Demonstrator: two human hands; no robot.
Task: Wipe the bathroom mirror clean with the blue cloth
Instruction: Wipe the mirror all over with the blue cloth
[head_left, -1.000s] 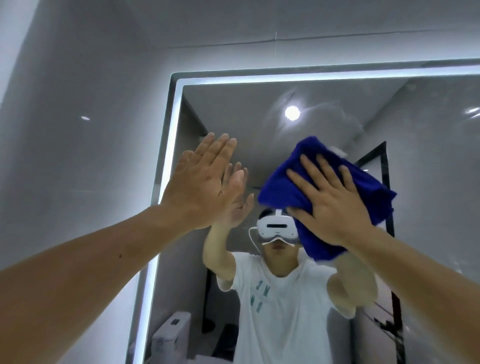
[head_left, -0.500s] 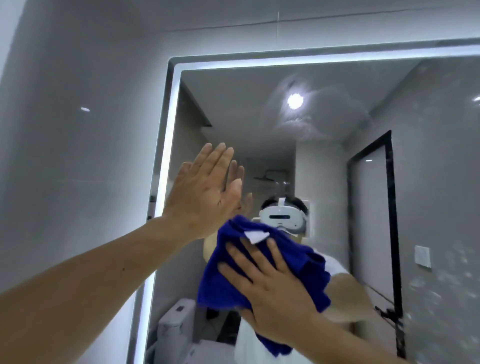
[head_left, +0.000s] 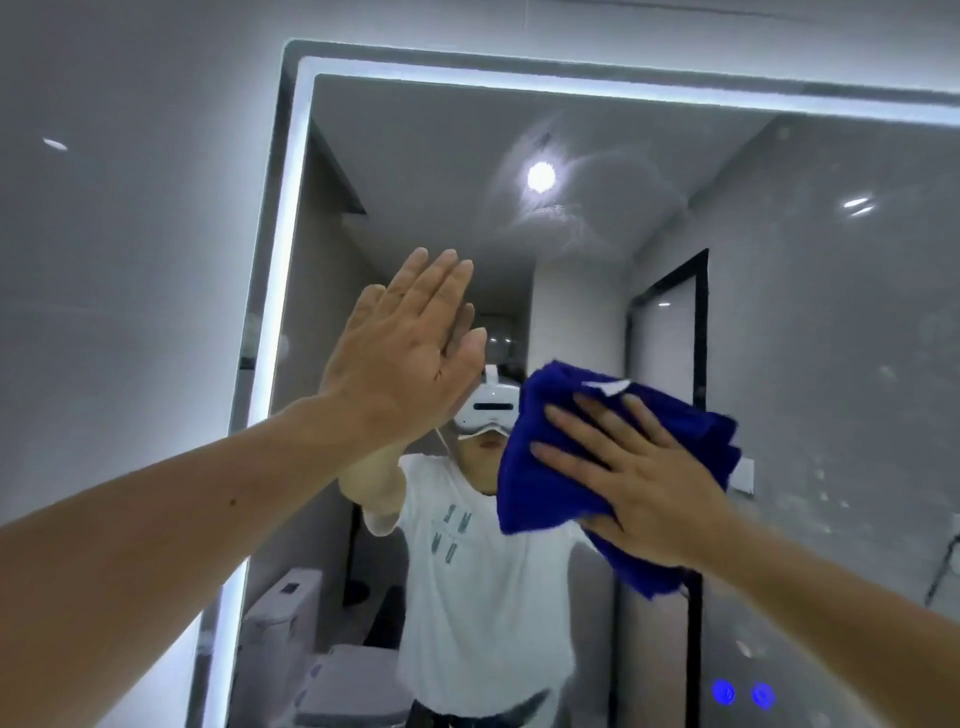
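The bathroom mirror (head_left: 810, 322) has a lit white band along its top and left edges and fills most of the view. My left hand (head_left: 402, 348) rests flat against the glass near its left side, fingers straight and together, holding nothing. A folded blue cloth (head_left: 540, 457) with a small white label is pressed on the glass right of centre. My right hand (head_left: 639, 478) lies spread over the cloth and pins it to the mirror. Faint smears and specks show around the reflected ceiling lamp and on the right part of the glass.
A grey tiled wall (head_left: 119, 312) borders the mirror on the left. Two blue lit touch buttons (head_left: 743, 693) glow at the mirror's lower right. The reflection shows a person in a white shirt, a toilet (head_left: 291, 623) and a dark-framed door (head_left: 670, 332).
My right hand swept the cloth from upper centre down to the lower left, then back right and slightly up. The left hand stayed planted on the glass. The view tilted a little.
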